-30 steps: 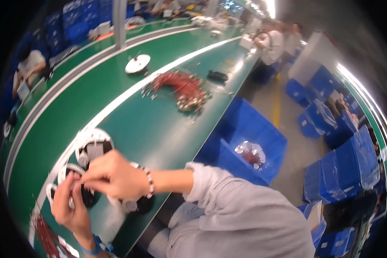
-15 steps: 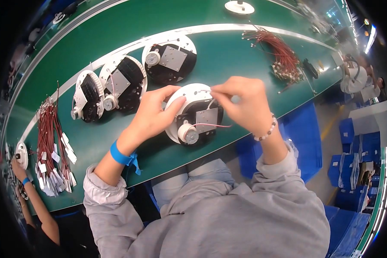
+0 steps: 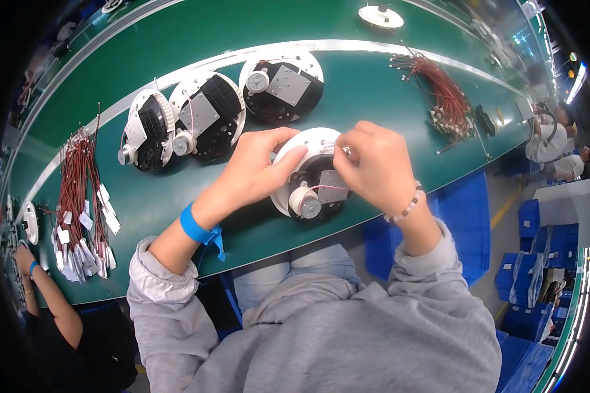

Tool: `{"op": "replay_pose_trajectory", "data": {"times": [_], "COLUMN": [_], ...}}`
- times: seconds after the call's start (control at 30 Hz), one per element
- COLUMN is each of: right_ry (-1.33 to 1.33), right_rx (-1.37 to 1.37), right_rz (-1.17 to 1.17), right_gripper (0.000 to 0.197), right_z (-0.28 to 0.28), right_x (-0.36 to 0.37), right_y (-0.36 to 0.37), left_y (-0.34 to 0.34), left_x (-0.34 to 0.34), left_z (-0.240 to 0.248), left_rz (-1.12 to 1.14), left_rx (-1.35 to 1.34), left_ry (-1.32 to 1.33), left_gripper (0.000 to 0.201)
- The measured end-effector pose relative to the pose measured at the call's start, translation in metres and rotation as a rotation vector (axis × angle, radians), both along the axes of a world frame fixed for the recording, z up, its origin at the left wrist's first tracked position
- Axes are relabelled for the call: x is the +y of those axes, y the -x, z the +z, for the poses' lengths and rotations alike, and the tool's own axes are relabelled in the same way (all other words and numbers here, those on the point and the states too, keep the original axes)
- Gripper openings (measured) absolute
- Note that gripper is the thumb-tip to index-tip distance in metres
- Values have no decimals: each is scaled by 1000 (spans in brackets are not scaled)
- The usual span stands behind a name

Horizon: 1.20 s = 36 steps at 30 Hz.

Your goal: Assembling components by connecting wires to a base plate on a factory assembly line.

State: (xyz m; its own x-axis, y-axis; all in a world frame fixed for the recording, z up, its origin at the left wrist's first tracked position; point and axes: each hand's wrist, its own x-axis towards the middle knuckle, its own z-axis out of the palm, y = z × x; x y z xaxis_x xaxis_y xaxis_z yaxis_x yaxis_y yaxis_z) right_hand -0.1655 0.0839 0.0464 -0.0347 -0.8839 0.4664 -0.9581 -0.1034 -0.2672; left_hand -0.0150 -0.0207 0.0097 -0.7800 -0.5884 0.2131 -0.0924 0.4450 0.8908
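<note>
A round white and black motor assembly rests tilted near the front edge of the green workbench, in front of me. It carries a small cylindrical motor and a square grey metal plate. My left hand grips its white rim from the left, thumb on top. My right hand is at the upper right of the assembly, thumb and fingertips pinched together. A thin wire on the white rim runs to those fingertips, which partly hide it. A pink wire crosses the metal plate.
Several similar assemblies stand behind on the left. Bundles of red-brown wires lie at the left and far right. A white disc sits on the far green surface. A co-worker's arm reaches in at left; blue bins stand at right.
The benchtop things appear shifted to the right in view. My right hand has drawn in closer over the assembly's rim, its fingers more curled. My left hand keeps its hold.
</note>
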Motion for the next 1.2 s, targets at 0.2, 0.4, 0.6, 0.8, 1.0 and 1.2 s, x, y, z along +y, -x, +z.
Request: {"op": "replay_pose_trajectory", "data": {"times": [0.2,0.4,0.6,0.8,1.0,1.2], "right_ry": [38,45,90,92,36,84], "right_rx": [-25,-159,-168,-138,-239,-219], "right_rz": [-38,-56,-45,42,87,134], "right_gripper": [8,11,11,10,10,11], "right_z": [1,-5,-12,-24,-19,-23], "right_x": [0,2,-1,-12,-3,-9], "right_y": [-5,-3,0,2,-2,-5], "left_y": [0,-3,7,-2,7,8], "left_x": [1,-2,-3,-20,-26,-28], "left_z": [-4,-7,-3,-8,-24,-33], "left_rz": [7,-9,-11,-167,-421,-338], "left_rx": [25,-13,-10,62,6,9], "left_ry": [15,86,101,-385,-796,-816], "left_gripper": [27,25,24,29,35,23]}}
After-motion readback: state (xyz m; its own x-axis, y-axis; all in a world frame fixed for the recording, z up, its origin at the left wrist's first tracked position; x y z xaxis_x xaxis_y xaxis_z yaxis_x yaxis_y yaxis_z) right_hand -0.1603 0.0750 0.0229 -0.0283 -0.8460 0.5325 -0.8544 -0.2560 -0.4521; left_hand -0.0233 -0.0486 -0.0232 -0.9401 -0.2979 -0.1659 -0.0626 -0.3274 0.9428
